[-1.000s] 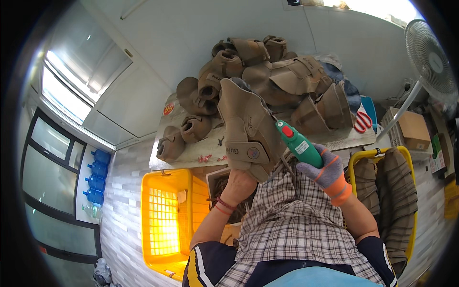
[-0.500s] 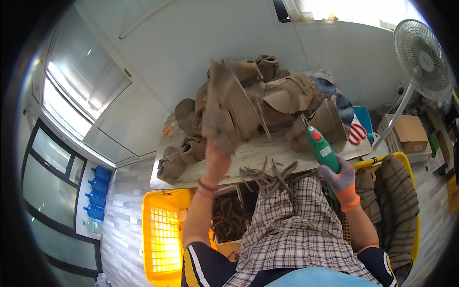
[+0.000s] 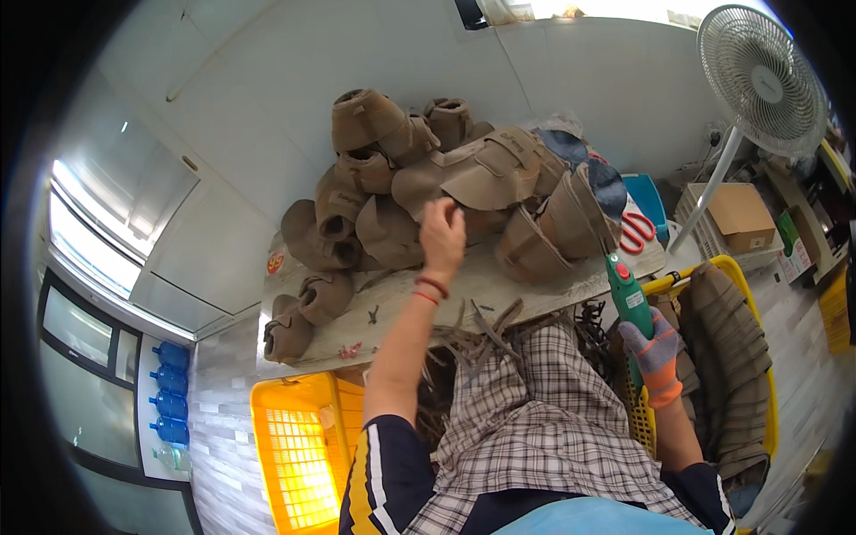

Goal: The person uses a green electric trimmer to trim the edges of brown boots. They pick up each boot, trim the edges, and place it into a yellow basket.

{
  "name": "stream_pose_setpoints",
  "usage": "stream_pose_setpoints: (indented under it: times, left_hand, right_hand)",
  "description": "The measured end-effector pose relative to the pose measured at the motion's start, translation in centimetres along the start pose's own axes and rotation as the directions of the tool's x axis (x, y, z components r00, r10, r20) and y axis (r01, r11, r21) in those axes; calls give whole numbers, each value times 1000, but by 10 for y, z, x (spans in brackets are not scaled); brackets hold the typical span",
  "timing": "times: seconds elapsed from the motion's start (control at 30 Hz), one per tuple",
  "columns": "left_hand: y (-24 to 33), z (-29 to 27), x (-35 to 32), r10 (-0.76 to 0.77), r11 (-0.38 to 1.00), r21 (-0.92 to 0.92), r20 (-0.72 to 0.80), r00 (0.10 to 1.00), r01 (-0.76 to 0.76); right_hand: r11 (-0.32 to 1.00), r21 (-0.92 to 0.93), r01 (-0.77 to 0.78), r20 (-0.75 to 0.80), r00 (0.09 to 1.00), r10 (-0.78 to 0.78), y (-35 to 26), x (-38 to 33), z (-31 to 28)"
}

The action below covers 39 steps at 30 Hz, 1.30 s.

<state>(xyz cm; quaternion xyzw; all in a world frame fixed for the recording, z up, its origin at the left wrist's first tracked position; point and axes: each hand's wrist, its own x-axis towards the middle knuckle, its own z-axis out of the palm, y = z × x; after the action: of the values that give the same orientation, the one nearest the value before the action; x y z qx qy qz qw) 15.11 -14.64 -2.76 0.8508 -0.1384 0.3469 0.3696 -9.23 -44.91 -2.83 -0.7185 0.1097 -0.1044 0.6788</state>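
My bare left hand [image 3: 443, 236], with red bands at the wrist, is over the table in front of a heap of brown padded cuffs [image 3: 486, 178]. Its fingers are loosely curled close to a cuff's flap, and nothing shows in them. In a grey and orange glove, my right hand [image 3: 654, 348] grips green electric scissors [image 3: 629, 299] with a red button, their narrow metal tip pointing away from me. A standing cuff [image 3: 535, 248] is left of that tip. Brown trimmed strips [image 3: 486, 337] lie across the plaid apron on my lap and the table's front edge.
The whitewashed wooden table [image 3: 392, 308] also holds red-handled scissors [image 3: 637, 232] at the right. A yellow basket [image 3: 294, 446] stands at my left, and another yellow basket [image 3: 758, 312] with stacked cuffs at my right. A white fan [image 3: 762, 85] stands at the back right.
The blurred brown piece that my left hand held up is out of it; that hand is now farther right. My right hand moved the electric scissors right, away from the cuffs. The view has shifted.
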Motion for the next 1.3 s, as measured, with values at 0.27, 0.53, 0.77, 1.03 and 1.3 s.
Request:
stream_pose_setpoints:
  times: [0.27, 0.53, 0.77, 1.03, 1.3]
  left_hand:
    - [16, 69, -88, -509, -102, -659, 679, 530, 746]
    - [36, -43, -118, -480, -123, -780, 588, 651, 613]
    - [28, -182, -130, -660, -384, -843, 536, 527, 377]
    - [12, -227, -124, -716, -384, -859, 508, 479, 337]
    - [30, -217, -119, -690, -409, -849, 527, 496, 334]
  right_hand:
    - [999, -17, -35, 14, 999, 35, 19, 4, 5]
    - [904, -415, 100, 79, 994, -74, 53, 35, 23]
    - [764, -610, 210, 150, 977, -148, 61, 37, 42]
    - [395, -419, 818, 437, 563, -702, -5, 15, 71]
    - [227, -447, 865, 566, 470, -678, -22, 8, 65]
